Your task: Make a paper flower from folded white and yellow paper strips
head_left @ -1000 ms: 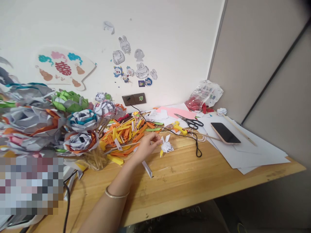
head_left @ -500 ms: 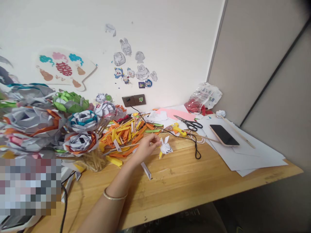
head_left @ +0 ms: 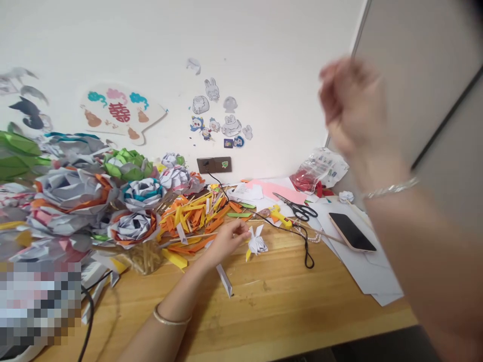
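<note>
Near the table's middle is my left hand [head_left: 230, 239], its fingers pinched together against the white folded-paper flower [head_left: 258, 242], which has a yellow tip at its lower left. A folded white strip [head_left: 225, 280] lies just below that hand. My right hand [head_left: 349, 103] is raised high at the right, in front of the wall, blurred by motion; its fingers look curled, and whether anything is in them cannot be made out. Behind the flower are a yellow glue gun [head_left: 279, 216] and black scissors [head_left: 298, 207].
Paper flowers [head_left: 71, 188] crowd the left side. Orange and yellow folded strips [head_left: 196, 211] are heaped beside them. A phone [head_left: 352, 232] rests on white sheets [head_left: 362, 274] at the right, and a black cable [head_left: 306, 246] loops across the wooden table [head_left: 287, 301].
My right hand has come into view, raised at the right. The view has shifted a little. My left hand stays beside the white flower.
</note>
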`<control>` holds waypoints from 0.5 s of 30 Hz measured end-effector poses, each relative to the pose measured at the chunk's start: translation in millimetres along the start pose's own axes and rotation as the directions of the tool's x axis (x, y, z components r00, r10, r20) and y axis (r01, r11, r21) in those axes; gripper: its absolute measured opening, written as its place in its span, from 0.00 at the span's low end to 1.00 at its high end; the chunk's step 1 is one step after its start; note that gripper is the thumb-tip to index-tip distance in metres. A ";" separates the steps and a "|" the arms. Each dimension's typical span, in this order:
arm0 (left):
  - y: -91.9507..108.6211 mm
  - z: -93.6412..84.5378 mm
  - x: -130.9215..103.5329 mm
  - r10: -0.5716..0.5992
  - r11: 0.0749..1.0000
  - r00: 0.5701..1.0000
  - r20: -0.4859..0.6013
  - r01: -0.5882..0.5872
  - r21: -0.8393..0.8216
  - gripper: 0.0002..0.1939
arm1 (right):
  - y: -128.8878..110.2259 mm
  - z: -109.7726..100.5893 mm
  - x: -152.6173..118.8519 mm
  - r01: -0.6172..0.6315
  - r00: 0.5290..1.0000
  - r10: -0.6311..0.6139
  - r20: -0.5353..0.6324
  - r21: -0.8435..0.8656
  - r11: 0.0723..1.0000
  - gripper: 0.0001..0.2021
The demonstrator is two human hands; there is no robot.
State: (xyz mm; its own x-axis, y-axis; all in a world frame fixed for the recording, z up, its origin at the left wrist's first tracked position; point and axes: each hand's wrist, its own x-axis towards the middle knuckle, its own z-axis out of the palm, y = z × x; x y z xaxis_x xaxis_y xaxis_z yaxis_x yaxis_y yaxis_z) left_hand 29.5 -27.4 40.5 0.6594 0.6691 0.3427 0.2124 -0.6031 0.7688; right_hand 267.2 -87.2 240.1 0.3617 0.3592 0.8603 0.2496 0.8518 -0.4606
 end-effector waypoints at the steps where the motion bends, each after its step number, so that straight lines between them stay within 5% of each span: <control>1: -0.6 -0.2 0.2 0.001 1.000 1.000 -0.001 -0.001 -0.008 0.07 | 8.1 -0.8 -10.2 -0.087 0.995 0.086 0.046 0.009 0.996 0.24; 3: -1.7 -0.6 0.6 0.001 1.000 1.000 0.000 -0.001 -0.020 0.07 | 32.0 -3.3 -47.9 -0.303 0.942 0.300 0.149 -0.003 0.953 0.11; 6: -3.3 -1.0 1.2 -0.016 0.999 1.000 0.005 0.016 -0.030 0.08 | 69.6 -5.2 -118.9 -0.484 0.815 0.505 0.284 -0.145 0.863 0.08; 8: -4.6 -1.0 1.3 -0.017 0.999 1.000 0.005 0.017 -0.037 0.08 | 85.3 -3.6 -155.0 -0.428 0.757 0.509 0.410 -0.277 0.860 0.09; 10: -5.4 -0.8 1.0 -0.013 0.999 1.000 0.010 0.014 -0.047 0.08 | 91.5 0.0 -176.6 -0.290 0.759 0.438 0.482 -0.351 0.890 0.07; 15: -2.8 2.3 0.5 -0.030 0.998 0.999 0.014 0.031 -0.057 0.09 | 86.7 8.9 -194.0 -0.127 0.690 0.409 0.598 -0.456 0.881 0.05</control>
State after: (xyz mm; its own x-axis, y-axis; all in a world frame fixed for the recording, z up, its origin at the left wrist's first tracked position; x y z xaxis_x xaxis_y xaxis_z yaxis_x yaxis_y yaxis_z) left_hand 30.9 -26.4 37.2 0.6626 0.6809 0.3119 0.1910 -0.5563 0.8087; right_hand 210.7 -79.6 35.1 -0.1857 0.8238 0.5357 0.5835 0.5310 -0.6144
